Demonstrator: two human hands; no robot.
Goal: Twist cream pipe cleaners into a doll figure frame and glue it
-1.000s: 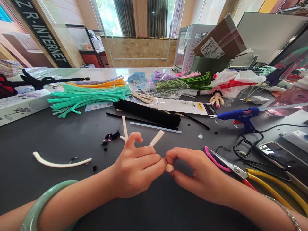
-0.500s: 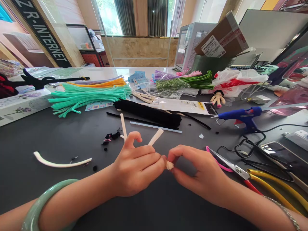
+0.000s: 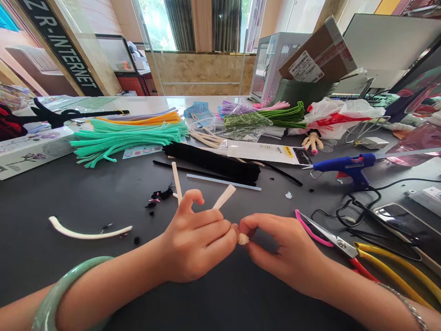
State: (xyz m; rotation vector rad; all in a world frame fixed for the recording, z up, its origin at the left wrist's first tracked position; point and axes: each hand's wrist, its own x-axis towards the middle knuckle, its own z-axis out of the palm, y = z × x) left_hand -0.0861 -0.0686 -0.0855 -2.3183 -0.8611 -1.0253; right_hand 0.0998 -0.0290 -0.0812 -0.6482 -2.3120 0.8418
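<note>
Grip closed on both sides, fingers curled in, no open gap. Left hand (image 3: 196, 239) holds a bunched cream pipe cleaner (image 3: 223, 196) in its fingers, two stem ends sticking up past the knuckles and spread apart in a V. Right hand (image 3: 282, 248) pinches a fluffy cream tuft (image 3: 243, 238) between thumb and fingers, just beside the left hand's fingertips. Can't tell if the hands touch there. Tuft looks like part of the same pipe cleaner, but the join is hidden by the fingers.

Jade bangle (image 3: 51, 287) on left wrist, thin silver bracelet (image 3: 403, 305) on right wrist. Just right of the right hand: pink-handled scissors (image 3: 339, 243), then yellow-and-red-handled pliers (image 3: 389, 271). Left of the left hand, a loose curved cream stem (image 3: 89, 235) and black fuzz scraps (image 3: 160, 194) lie on the dark table (image 3: 103, 202).

Further up: black pipe cleaner bundle (image 3: 210, 163), clear glue stick (image 3: 223, 182) lying just below it, blue hot glue gun (image 3: 344, 163) with its cord running right, smartphone (image 3: 406, 225) near the right edge. Back row: teal pipe cleaners (image 3: 124, 140), orange pipe cleaners (image 3: 138, 118), green pipe cleaners (image 3: 282, 117), small doll (image 3: 312, 141), white-and-red plastic bag (image 3: 344, 117).
</note>
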